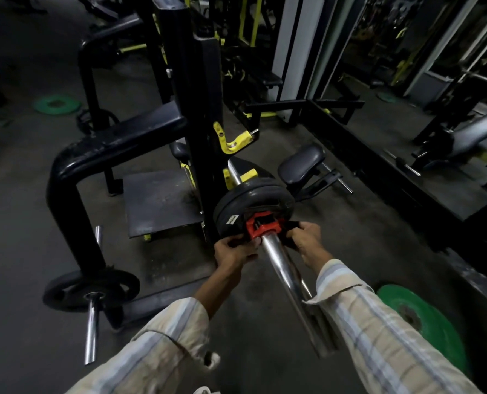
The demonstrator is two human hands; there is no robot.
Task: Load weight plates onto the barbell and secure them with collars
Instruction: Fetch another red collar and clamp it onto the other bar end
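Note:
A chrome barbell sleeve (276, 257) runs from the lower middle up toward the rack. Two black weight plates (253, 199) sit on it. A red collar (260, 227) with black handles sits around the sleeve right against the outer plate. My left hand (233, 253) grips the collar's left black handle. On the other side of the sleeve, my right hand (306, 237) grips the right black handle. Both arms wear striped sleeves.
A black rack upright (199, 109) with yellow hooks stands just behind the plates. A green plate (427, 322) lies on the floor at lower right, another green plate (56, 104) at far left. A black plate on a peg (91, 290) sits at lower left. Benches stand right.

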